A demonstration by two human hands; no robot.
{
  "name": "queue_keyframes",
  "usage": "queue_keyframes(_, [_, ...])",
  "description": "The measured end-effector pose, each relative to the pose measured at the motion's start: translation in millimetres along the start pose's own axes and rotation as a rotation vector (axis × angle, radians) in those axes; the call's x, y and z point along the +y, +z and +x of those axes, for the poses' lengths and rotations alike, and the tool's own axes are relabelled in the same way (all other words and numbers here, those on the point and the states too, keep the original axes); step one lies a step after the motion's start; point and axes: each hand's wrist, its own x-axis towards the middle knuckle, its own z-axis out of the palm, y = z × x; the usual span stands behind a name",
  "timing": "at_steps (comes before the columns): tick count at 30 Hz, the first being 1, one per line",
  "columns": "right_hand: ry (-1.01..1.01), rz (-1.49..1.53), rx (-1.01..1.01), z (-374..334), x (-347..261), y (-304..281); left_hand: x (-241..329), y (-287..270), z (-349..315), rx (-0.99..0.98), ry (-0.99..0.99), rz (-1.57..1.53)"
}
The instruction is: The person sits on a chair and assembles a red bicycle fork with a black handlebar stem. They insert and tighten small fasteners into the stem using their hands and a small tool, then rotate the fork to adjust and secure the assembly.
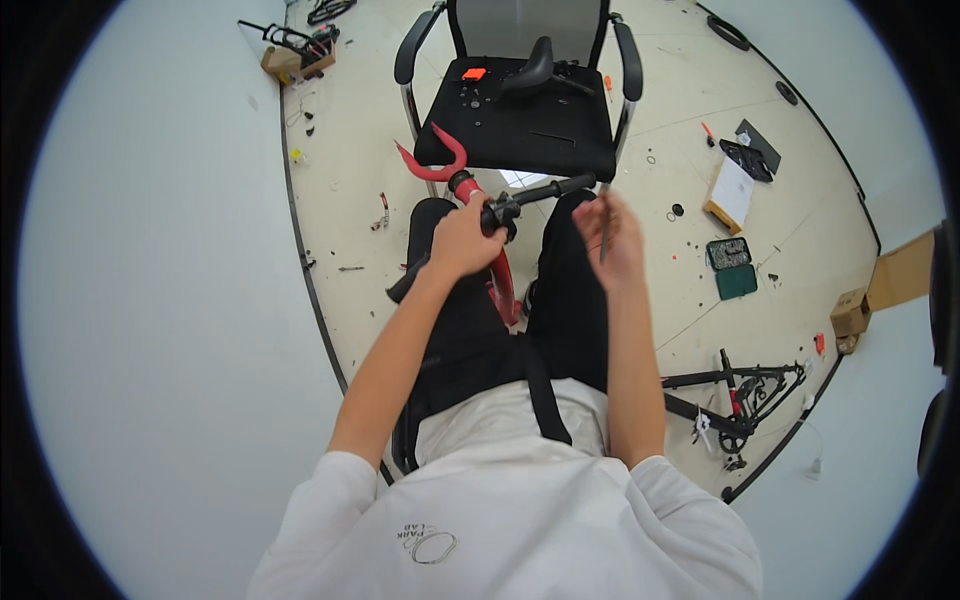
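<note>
A red bicycle fork (455, 160) and a red tube (503, 282) lie between my thighs, joined to a black handlebar (540, 193). My left hand (465, 243) is closed around the black clamp area (500, 212) in the middle of the bar. One grip end (577, 183) points to the right, and the other grip (405, 285) shows below my left wrist. To the right of the bar, my right hand (615, 240) is raised with fingers bent round a thin dark rod-like tool (605, 232). It is slightly blurred and apart from the handlebar.
A black office chair (515, 140) stands ahead, carrying a bicycle saddle (535, 70), a hex key (553, 136) and small parts. On the right floor are a white-topped box (731, 193), a green case (737, 282) and a black bicycle frame (740, 400). A cardboard box (300, 62) sits far left.
</note>
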Motion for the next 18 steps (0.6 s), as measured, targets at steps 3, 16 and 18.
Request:
queue_keyframes(3, [0.19, -0.039, 0.08, -20, 54, -30, -26, 4, 12, -0.033, 0.098, -0.027])
queue_keyframes(16, [0.147, -0.729, 0.099, -17, 138, -22, -25, 11, -7, -0.004, 0.173, 0.1])
queue_keyframes(18, [0.093, -0.743, 0.151, -8, 145, -27, -27, 14, -2, 0.032, 0.218, 0.084])
